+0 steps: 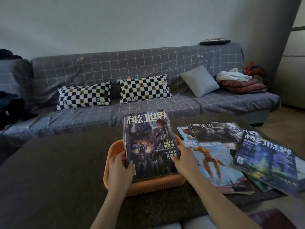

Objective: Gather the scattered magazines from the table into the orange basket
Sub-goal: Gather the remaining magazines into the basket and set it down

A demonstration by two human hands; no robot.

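A grey sofa (132,83) in a grid-patterned cover is standing against a plain pale wall (132,22). 2 checkered pillows (84,95) and 1 grey cushion (199,80) are leaning on its backrest, folded blankets (242,85) are lying at its right end, and dim light is filling the room.

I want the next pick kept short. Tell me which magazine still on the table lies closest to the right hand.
The magazine with the orange robot figure, directly beside the right hand. The other loose magazines lie farther right and back.

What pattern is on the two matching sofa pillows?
Black-and-white checkerboard pillows, clearest in the head view.
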